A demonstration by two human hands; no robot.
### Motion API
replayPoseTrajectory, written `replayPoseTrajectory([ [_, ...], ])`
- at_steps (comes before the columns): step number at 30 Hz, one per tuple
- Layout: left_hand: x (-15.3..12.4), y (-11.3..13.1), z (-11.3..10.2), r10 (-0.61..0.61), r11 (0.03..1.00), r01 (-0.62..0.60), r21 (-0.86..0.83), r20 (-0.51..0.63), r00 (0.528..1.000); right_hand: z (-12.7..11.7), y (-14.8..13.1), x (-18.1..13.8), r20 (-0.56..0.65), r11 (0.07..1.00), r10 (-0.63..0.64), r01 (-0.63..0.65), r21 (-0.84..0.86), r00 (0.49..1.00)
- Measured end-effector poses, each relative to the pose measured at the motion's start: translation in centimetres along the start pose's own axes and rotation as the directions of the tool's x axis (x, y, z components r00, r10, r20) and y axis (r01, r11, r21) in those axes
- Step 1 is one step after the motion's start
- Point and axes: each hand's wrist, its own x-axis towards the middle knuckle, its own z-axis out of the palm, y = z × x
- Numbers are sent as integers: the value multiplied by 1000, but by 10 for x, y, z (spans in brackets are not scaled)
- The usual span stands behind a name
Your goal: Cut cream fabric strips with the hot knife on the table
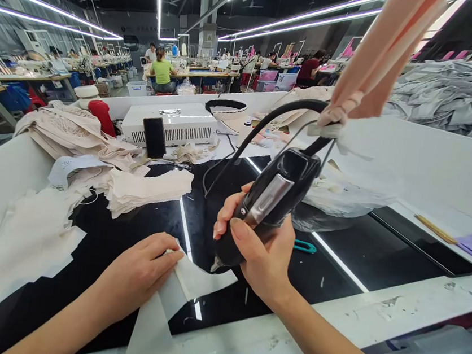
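Right hand (268,257): wrapped round black tool (275,184) | left hand (140,271): fingers together on white cloth (202,280) | cloth: on desk (115,243)

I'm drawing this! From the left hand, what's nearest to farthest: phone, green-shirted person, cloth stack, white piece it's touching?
In the head view, from the left hand:
1. White piece: touching it, on its right.
2. Cloth stack: straight beyond the hand.
3. Phone: upright, behind the stack.
4. Green-shirted person: across the room.

Left hand (140,271) is lying palm down, fingers (167,255) together; right hand (263,254), raised to their right, is gripping, its thumb (246,238) uppermost.
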Motion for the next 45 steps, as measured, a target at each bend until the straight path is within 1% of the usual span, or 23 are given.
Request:
replayPoseTrajectory([
  [3, 6, 13, 4, 13, 999, -12, -50, 15, 1000, -5, -1, -4, -1, 1000, -10, 10, -19, 1000],
  [7, 7, 23, 14, -8, 997, 14, -78, 83, 997, -6, -3, -7, -1, 999, -8, 8, -38, 1000],
  [11, 2, 23, 18, -6, 998, 10, -66, 66, 998, -2, -3, -6, -24, 999, 6, -7, -47, 1000],
  [14, -2, 22, 19, -18, 997, 22, -73, 53, 998, 3, 3, -4, -31, 1000, 7, -8, -31, 999],
  [21, -8, 23, 22, -42, 996, 48, -82, 70, 997, 16, 16, -1, -26, 999, -6, 5, -52, 1000],
  [26, -9, 23, 23, -56, 994, 63, -94, 72, 996, 19, 19, -1, -11, 998, -6, 5, -68, 1000],
  [31, -9, 24, 23, -53, 995, 59, -84, 70, 996, 20, 18, -2, -33, 994, 5, -8, -106, 999],
  [34, -9, 24, 22, -50, 996, 55, -76, 65, 997, 19, 14, -1, -40, 996, 10, -14, -93, 999],
  [37, -9, 23, 21, -26, 997, 31, -71, 66, 997, 14, 6, -3, -38, 999, 6, -8, -33, 999],
  [40, -7, 24, 18, 24, 999, -24, -23, 21, 999, 7, -1, -6, -3, 1000, -15, 15, 15, 1000],
  [43, -2, 27, 14, 58, 998, -58, 22, -27, 998, 0, -5, -10, -2, 999, -31, 31, 10, 1000],
  [45, 2, 31, 13, 37, 999, -37, -6, -13, 999, -3, -6, -13, -7, 999, -32, 32, -2, 999],
])
